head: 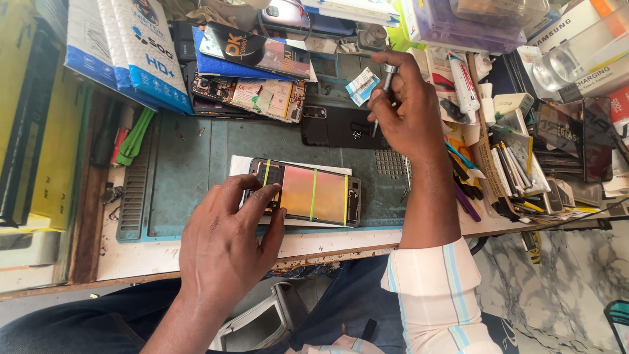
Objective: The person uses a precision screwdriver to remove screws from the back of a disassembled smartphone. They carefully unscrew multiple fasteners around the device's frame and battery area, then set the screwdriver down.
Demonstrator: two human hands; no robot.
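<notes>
1. Opened smartphone body with a coppery inner plate crossed by three thin green bands (306, 193) — lying flat on a white sheet (239, 164), itself on the blue-green work mat (190, 170), near the front edge of the bench.
2. Left hand (226, 246) pressed on the phone's left end, fingertips (275, 189) on its frame, thumb along the near edge — pinning rather than lifting.
3. Right hand (406, 111) raised beyond the phone, clenched around a slim metal screwdriver (383, 88), tip pointing down at a black phone back cover (341, 128) on the mat.
4. Just left of the cover, a second opened phone with exposed circuit boards (252, 97).
5. Further right — a white tube (462, 85) and a cluttered heap of hand tools and flat parts (517, 177).
</notes>
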